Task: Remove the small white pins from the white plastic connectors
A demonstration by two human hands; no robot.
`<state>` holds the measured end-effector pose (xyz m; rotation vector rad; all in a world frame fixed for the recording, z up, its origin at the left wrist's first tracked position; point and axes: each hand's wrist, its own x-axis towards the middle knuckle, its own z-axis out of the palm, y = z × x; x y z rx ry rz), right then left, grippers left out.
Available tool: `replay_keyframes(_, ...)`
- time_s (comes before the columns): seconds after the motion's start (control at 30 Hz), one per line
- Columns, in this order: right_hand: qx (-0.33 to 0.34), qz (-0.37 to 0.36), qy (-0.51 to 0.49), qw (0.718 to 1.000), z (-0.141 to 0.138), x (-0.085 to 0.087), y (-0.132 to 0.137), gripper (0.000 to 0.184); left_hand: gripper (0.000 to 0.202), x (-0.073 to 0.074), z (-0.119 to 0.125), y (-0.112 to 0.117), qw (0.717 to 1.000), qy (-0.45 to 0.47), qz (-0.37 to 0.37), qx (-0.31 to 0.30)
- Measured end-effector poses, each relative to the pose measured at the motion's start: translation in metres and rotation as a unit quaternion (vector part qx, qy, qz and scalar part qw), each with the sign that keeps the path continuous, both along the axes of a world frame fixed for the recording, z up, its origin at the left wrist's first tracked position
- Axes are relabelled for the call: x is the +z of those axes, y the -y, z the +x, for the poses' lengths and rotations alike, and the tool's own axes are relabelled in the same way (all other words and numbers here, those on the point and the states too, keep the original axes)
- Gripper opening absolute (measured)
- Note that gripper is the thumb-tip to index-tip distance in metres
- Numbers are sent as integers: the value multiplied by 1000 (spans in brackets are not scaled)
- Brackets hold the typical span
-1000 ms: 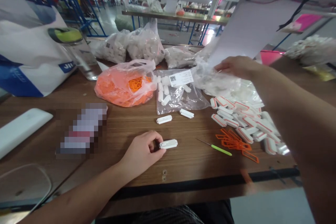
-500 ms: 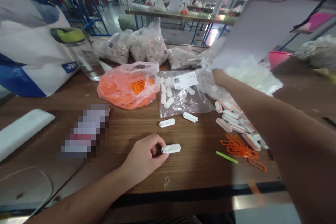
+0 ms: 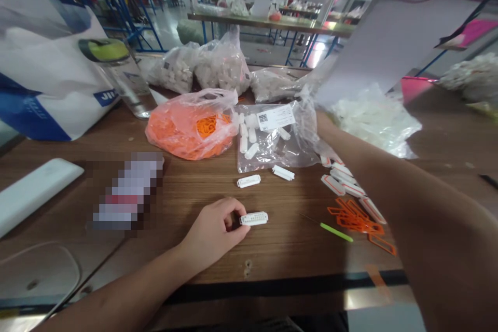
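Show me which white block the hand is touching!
The white plastic block held by the left hand. The nearer loose block and the other loose block lie farther up, untouched.

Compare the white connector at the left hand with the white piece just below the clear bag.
The connector sits against the fingers of the left hand; the piece lies apart from any hand. The connector shows a face of small holes; the piece shows a plain side. The connector lies nearly level, while the piece slants down to the right. Both are white plastic and similar in length.
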<state>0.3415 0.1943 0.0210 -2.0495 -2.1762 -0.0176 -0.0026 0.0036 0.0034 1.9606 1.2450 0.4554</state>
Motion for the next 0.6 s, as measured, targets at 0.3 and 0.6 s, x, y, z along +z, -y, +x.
replay_keyframes(0.3,-83,-169,131,973,33,29,35,28,5,-2,-1,0,1000,3,4,-3)
replay_keyframes(0.6,-155,-182,164,957,17,24,35,36,6,1,1,0,1000,1,-8,11)
